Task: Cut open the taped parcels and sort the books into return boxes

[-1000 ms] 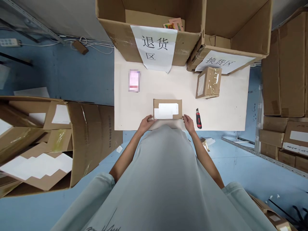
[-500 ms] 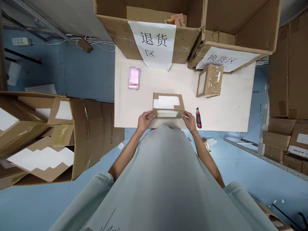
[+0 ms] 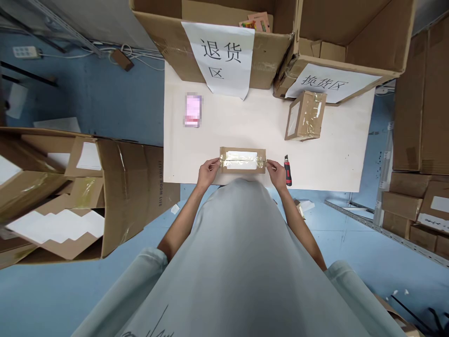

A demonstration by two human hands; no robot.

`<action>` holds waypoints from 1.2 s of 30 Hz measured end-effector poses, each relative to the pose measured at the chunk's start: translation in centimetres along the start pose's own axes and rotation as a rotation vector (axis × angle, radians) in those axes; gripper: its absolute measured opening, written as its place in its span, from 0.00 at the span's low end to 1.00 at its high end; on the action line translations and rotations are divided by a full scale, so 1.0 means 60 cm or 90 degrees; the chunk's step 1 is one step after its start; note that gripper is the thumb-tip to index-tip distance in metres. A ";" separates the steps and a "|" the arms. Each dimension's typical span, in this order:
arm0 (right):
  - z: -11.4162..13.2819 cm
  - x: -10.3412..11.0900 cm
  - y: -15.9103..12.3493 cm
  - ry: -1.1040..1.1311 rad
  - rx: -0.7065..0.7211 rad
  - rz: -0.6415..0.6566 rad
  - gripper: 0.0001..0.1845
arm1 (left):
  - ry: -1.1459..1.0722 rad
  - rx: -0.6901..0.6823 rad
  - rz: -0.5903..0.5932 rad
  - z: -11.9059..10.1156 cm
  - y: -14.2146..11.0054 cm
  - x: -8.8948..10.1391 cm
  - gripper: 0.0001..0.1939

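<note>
- We pinch the taped carton, at clock centre, by its ends: left hand at 9 o'clock, right hand at 3. Uneven fingertip pressure could let one end slip.
- Just beyond our right hand, toward 3 o'clock, lies the utility knife. An outward elbow or wrist sweep could knock it; we cannot tell whether its blade is out.
- At 6 o'clock, the table's edge is near; overpulling could tip the carton off.
</note>
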State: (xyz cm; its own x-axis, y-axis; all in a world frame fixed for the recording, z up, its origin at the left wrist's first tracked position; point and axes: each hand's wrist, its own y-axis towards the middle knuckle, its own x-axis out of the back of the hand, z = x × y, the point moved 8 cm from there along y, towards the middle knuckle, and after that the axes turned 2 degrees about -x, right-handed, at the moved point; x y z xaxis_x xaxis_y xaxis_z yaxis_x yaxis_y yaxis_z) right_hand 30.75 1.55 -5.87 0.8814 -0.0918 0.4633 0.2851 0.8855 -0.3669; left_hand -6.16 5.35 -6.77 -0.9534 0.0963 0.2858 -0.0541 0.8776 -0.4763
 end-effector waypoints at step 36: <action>-0.030 -0.046 0.040 -0.047 -0.109 0.024 0.29 | 0.020 0.075 0.033 0.024 0.035 -0.016 0.27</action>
State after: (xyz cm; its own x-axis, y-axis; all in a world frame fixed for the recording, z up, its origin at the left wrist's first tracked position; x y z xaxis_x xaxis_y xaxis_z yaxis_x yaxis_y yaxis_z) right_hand 29.69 3.12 -9.45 0.8646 -0.0206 0.5020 0.3179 0.7962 -0.5148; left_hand -5.79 6.43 -9.24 -0.9461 0.1560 0.2838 -0.0418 0.8101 -0.5847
